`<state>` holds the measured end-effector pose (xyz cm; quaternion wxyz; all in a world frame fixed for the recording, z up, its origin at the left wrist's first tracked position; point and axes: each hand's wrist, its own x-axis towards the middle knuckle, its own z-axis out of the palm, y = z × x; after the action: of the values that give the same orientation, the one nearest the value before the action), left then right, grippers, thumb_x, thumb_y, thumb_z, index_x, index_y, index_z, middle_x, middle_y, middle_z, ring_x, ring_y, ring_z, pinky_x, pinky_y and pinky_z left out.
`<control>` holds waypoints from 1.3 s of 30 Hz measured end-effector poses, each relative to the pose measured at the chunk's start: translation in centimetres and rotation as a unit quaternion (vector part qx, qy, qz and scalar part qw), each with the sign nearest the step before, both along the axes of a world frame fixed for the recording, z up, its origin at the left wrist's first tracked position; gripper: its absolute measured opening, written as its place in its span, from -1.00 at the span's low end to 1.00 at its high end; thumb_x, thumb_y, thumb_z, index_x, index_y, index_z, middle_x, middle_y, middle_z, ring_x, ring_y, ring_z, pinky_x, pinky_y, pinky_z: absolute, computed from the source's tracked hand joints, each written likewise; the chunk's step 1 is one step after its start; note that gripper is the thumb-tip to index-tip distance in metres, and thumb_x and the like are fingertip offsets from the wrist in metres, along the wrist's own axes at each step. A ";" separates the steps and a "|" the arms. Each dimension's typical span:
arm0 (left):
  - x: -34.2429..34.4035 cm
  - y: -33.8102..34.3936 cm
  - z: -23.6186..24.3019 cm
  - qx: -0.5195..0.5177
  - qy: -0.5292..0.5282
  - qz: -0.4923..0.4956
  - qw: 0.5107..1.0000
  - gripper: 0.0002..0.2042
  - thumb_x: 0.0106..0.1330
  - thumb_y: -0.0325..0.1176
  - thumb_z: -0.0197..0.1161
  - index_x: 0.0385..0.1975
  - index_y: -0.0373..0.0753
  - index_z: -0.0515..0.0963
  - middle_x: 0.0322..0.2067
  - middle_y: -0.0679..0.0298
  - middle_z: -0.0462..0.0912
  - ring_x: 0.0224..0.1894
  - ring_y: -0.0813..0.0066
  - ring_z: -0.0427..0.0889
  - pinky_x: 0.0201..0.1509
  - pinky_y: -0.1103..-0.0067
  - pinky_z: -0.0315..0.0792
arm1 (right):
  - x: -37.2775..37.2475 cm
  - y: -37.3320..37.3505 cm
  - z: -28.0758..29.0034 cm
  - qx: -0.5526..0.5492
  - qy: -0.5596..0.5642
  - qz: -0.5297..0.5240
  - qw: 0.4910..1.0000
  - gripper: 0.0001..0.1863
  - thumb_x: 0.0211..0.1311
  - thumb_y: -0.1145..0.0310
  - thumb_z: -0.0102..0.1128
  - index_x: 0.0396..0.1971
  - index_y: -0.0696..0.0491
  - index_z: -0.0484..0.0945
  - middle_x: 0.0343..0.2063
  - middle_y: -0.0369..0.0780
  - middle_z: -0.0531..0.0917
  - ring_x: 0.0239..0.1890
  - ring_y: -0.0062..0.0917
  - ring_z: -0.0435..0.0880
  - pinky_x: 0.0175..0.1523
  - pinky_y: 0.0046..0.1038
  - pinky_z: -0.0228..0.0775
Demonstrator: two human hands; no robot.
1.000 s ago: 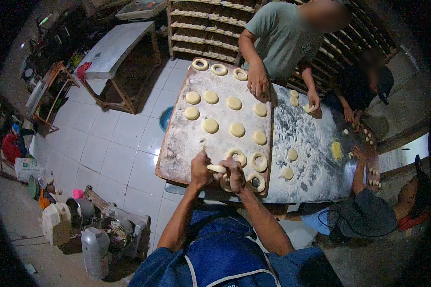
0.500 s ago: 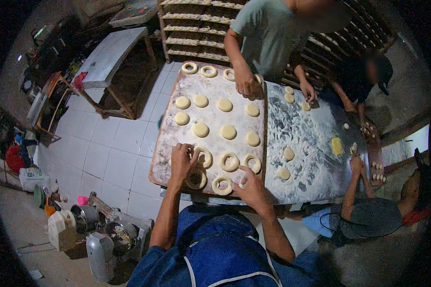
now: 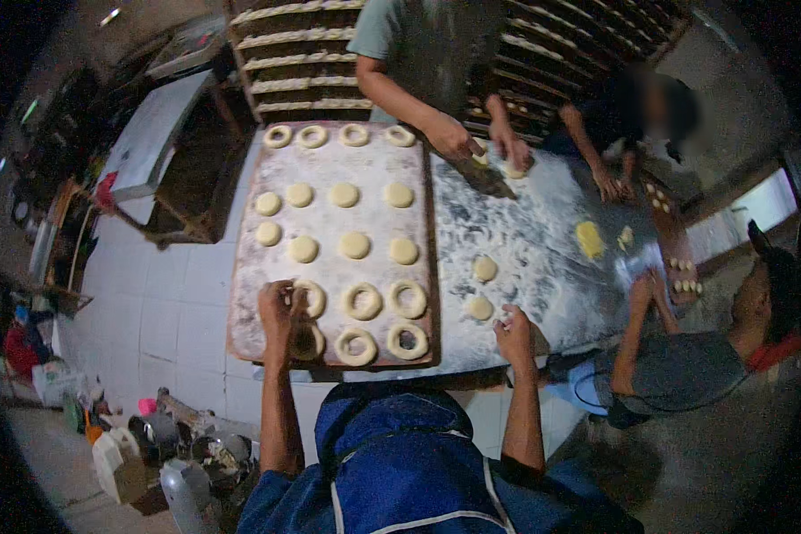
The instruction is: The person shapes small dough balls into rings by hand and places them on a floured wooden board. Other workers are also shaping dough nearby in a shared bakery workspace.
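Note:
My left hand [image 3: 281,303] is at the left edge of a dough ring [image 3: 311,298] on a floured wooden board [image 3: 303,169], fingers bent and apart, without a visible grip. More rings [image 3: 361,302] lie beside it, and several dough discs [image 3: 355,245] sit farther up the board. Over the floured metal table [image 3: 543,276] on the right, my right hand [image 3: 512,325] has its fingers apart just beside a dough disc [image 3: 479,308], holding nothing I can see.
A co-worker's hands [image 3: 452,135] handle dough across the table; two other people [image 3: 676,365] work at its right side. Racks of dough trays [image 3: 298,62] stand behind. A side table [image 3: 142,147] is at left, with metal pots and containers [image 3: 156,436] on the floor below.
My hands have let go of the ring they held a second ago. My left hand has moved left, my right rightward off the board. The view has shifted, moving the board leftward.

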<state>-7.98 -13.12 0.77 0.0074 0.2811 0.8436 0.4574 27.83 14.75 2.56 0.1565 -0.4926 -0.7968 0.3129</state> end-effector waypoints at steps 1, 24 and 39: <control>0.8 0.6 1.4 -0.064 0.080 0.001 0.995 -0.75 0.05 -0.41 0.30 -0.26 -0.32 0.54 -0.37 0.10 0.53 -0.25 0.17 0.47 -0.16 0.35 0.34 | 1.2 1.8 -3.6 0.045 0.018 -0.006 0.999 -0.59 0.06 0.44 0.23 -0.05 0.10 0.43 -0.42 -0.11 0.55 -0.37 -0.35 0.58 -0.29 -0.34 0.41; 25.1 23.2 0.2 0.119 -0.402 -0.272 0.866 -0.69 0.26 -0.29 0.21 -0.14 -0.41 0.48 -0.23 0.14 0.59 -0.24 0.41 0.57 -0.16 0.57 0.46 | 1.3 6.1 -1.4 -0.184 0.314 0.050 0.930 -0.72 -0.03 0.45 0.33 -0.32 0.16 0.45 -0.37 -0.25 0.54 -0.31 -0.54 0.56 -0.24 -0.41 0.44; 27.7 24.2 -0.5 0.199 -0.493 -0.192 0.825 -0.80 0.30 -0.30 0.18 -0.27 -0.33 0.49 -0.39 0.28 0.59 -0.37 0.60 0.53 -0.31 0.61 0.43 | 2.5 4.7 0.9 -0.150 0.183 0.027 0.971 -0.23 -0.15 0.53 0.29 0.14 0.10 0.14 -0.08 -0.05 0.50 -0.11 -0.33 0.59 -0.08 -0.33 0.44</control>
<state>19.67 11.03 0.25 0.4540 0.1692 0.5472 0.6825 30.36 19.50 3.46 0.2155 -0.4230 -0.7116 0.5180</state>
